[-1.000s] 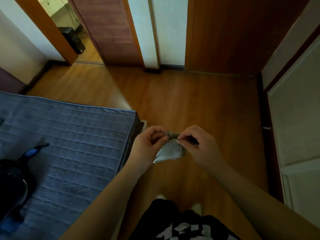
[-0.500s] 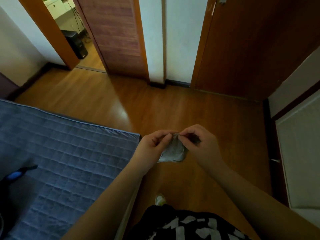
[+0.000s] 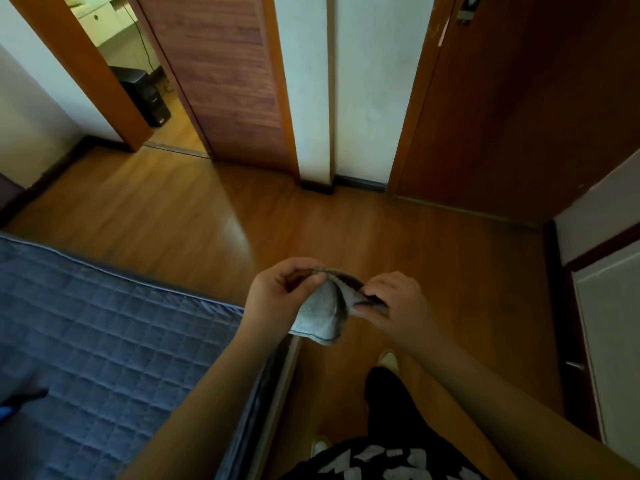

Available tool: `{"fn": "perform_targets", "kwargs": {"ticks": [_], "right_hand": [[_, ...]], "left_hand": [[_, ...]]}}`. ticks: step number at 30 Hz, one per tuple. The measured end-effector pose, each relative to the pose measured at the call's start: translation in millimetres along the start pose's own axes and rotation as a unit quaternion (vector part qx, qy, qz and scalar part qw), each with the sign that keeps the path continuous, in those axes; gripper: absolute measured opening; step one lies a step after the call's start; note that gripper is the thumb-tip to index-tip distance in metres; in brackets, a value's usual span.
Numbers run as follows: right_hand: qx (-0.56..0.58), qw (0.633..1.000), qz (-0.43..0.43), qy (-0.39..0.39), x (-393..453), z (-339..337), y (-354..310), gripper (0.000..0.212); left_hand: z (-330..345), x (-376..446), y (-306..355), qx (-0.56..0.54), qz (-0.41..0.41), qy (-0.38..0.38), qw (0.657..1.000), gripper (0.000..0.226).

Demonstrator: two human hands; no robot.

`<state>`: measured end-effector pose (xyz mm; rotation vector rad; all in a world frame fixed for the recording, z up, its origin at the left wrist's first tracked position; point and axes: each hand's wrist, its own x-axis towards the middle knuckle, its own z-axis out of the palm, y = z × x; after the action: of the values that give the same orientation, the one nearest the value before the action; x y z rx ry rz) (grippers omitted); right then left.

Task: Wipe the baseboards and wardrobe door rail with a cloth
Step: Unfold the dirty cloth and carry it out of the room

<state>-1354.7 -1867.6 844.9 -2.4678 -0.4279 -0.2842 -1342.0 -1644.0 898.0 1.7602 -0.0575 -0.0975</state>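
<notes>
A small grey cloth (image 3: 320,315) hangs between my two hands in front of me, above the wooden floor. My left hand (image 3: 277,294) pinches its top left edge between thumb and fingers. My right hand (image 3: 393,303) pinches the other end, with the cloth folded over between them. Dark baseboard (image 3: 360,181) runs along the foot of the far white wall and another stretch (image 3: 52,168) along the left wall. The wardrobe (image 3: 609,327) with pale doors stands at the right, its dark bottom rail (image 3: 568,341) along the floor.
A bed with a blue quilted mattress (image 3: 104,341) fills the lower left, its corner just under my left forearm. An open doorway (image 3: 138,81) at the far left leads to another room. A closed brown door (image 3: 519,98) stands at the far right.
The view has tilted up and moved forward along the bed. My hands have pulled slightly apart, and more of the cloth hangs spread between them.
</notes>
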Motion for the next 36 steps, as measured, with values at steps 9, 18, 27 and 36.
{"fn": "perform_targets", "kwargs": {"ticks": [9, 18, 27, 36], "right_hand": [[0.075, 0.993, 0.063, -0.059, 140.0, -12.2, 106.6, 0.015], [0.035, 0.991, -0.094, -0.088, 286.0, -23.9, 136.4, 0.020], [0.316, 0.941, -0.001, -0.123, 430.6, 27.0, 103.0, 0.035], [0.417, 0.885, 0.133, -0.160, 557.7, 90.8, 91.6, 0.014]], "left_hand": [[9.4, 130.1, 13.8, 0.015, -0.009, 0.098, 0.995, 0.011], [-23.5, 212.2, 9.1, 0.108, -0.024, 0.245, 0.963, 0.036], [-93.2, 310.0, -15.4, 0.126, -0.067, 0.318, 0.937, 0.023], [-179.2, 411.6, -19.3, 0.041, -0.138, 0.229, 0.963, 0.014]]}}
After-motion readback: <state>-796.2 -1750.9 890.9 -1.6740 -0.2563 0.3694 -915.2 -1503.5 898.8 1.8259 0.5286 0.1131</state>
